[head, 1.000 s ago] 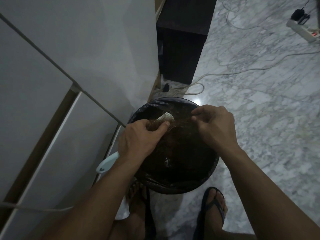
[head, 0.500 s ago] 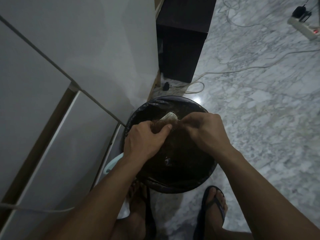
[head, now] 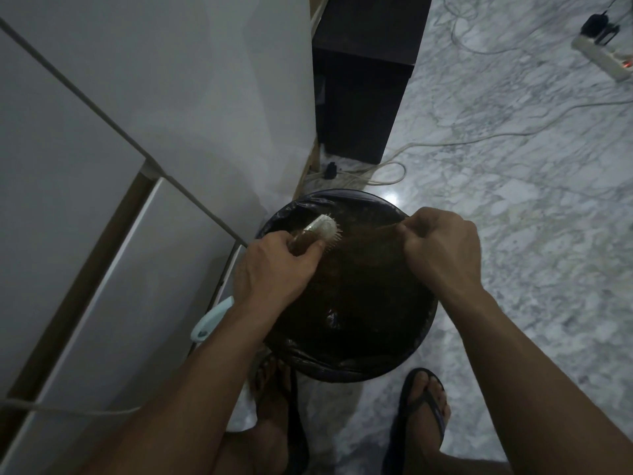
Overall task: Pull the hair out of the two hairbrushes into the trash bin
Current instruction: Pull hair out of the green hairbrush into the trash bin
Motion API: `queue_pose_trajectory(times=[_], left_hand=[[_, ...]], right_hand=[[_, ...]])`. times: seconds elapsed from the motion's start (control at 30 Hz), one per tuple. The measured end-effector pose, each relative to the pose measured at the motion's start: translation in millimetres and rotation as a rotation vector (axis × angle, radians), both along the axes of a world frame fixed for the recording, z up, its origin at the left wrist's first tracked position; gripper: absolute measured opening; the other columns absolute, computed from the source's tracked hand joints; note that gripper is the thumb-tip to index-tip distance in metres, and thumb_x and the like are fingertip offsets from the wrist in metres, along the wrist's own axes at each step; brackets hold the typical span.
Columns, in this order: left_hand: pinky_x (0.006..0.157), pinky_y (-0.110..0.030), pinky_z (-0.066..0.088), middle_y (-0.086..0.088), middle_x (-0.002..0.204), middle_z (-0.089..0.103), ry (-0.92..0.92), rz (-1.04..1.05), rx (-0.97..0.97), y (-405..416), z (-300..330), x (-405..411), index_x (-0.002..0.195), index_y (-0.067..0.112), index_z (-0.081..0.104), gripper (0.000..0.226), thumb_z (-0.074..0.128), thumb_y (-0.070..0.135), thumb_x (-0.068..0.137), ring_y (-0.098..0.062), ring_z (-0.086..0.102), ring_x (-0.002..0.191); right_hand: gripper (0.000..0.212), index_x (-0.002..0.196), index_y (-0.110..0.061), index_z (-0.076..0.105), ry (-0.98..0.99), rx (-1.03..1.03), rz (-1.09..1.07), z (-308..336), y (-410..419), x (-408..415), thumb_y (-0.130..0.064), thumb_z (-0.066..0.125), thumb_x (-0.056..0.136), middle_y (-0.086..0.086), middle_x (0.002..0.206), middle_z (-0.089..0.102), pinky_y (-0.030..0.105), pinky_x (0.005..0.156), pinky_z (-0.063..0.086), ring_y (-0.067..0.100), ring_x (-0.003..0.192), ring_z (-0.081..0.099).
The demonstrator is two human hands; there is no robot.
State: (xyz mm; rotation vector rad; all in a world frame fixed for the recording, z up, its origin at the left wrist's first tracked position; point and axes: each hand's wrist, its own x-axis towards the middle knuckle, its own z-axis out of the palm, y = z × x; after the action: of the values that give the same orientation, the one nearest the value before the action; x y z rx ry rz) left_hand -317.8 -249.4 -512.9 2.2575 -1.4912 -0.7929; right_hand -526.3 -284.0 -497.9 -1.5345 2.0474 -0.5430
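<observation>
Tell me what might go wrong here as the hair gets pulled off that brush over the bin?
The brown hair strand is stretched from the pale blue hairbrush to the pinching right hand; if it snaps it may drift past the black-lined round trash bin onto the marble floor. The left hand grips the brush near its head, so a hard tug could perhaps twist it loose.

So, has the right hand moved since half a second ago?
Yes. The right hand has pulled rightward, from over the bin's middle to above the bin right rim, stretching hair.
</observation>
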Motion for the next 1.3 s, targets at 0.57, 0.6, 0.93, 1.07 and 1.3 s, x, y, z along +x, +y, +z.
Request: queue_pose_trajectory(times=[0.57, 0.6, 0.93, 1.07, 1.3], left_hand=[[0.059, -0.025, 0.042, 0.010, 0.070, 0.065, 0.102, -0.036, -0.106, 2.6, -0.1, -8.7, 0.087, 0.022, 0.074, 0.038, 0.064, 0.059, 0.081, -0.012, 0.063, 0.070], [0.060, -0.025, 0.044, 0.010, 0.071, 0.066, 0.113, -0.045, -0.115, 2.6, -0.2, -8.2, 0.088, 0.022, 0.074, 0.038, 0.064, 0.058, 0.081, -0.011, 0.064, 0.071], [0.065, -0.031, 0.052, 0.001, 0.077, 0.072, 0.116, 0.017, -0.146, -2.3, 3.3, -2.1, 0.086, 0.018, 0.075, 0.039, 0.067, 0.057, 0.080, -0.016, 0.067, 0.075], [0.068, -0.038, 0.056, -0.001, 0.076, 0.072, 0.102, 0.064, -0.128, -3.9, 4.3, -0.6, 0.085, 0.019, 0.075, 0.042, 0.067, 0.060, 0.078, -0.020, 0.068, 0.076], [0.061, -0.028, 0.049, 0.001, 0.081, 0.071, 0.193, 0.133, -0.073, -6.3, 11.9, -3.8, 0.091, 0.021, 0.074, 0.043, 0.065, 0.062, 0.080, -0.015, 0.065, 0.076]], right_hand=[[0.070, 0.137, -0.022, 0.043, -0.486, 0.250, 0.422, -10.8, 5.9, 21.3, -0.008, 0.076, 0.078, -0.010, 0.117, 0.063, 0.028, 0.090, 0.052, 0.007, 0.110, 0.061], [0.062, 0.133, -0.022, 0.046, -0.457, 0.237, 0.430, -12.6, 6.2, 22.7, -0.011, 0.075, 0.080, -0.013, 0.106, 0.065, 0.025, 0.085, 0.053, 0.004, 0.102, 0.064], [0.010, 0.088, -0.027, 0.078, -0.043, 0.152, 0.419, -10.5, 0.1, 9.2, -0.022, 0.072, 0.082, -0.005, 0.088, 0.077, 0.034, 0.085, 0.054, 0.014, 0.090, 0.068], [0.011, 0.090, -0.024, 0.079, -0.016, 0.145, 0.290, -8.0, -3.6, -1.8, -0.020, 0.073, 0.082, 0.000, 0.090, 0.077, 0.030, 0.080, 0.053, 0.016, 0.089, 0.068], [0.018, 0.098, -0.021, 0.078, 0.043, 0.243, 0.325, -5.2, -2.2, -7.2, -0.015, 0.067, 0.086, 0.001, 0.100, 0.075, 0.029, 0.080, 0.051, 0.019, 0.098, 0.067]])
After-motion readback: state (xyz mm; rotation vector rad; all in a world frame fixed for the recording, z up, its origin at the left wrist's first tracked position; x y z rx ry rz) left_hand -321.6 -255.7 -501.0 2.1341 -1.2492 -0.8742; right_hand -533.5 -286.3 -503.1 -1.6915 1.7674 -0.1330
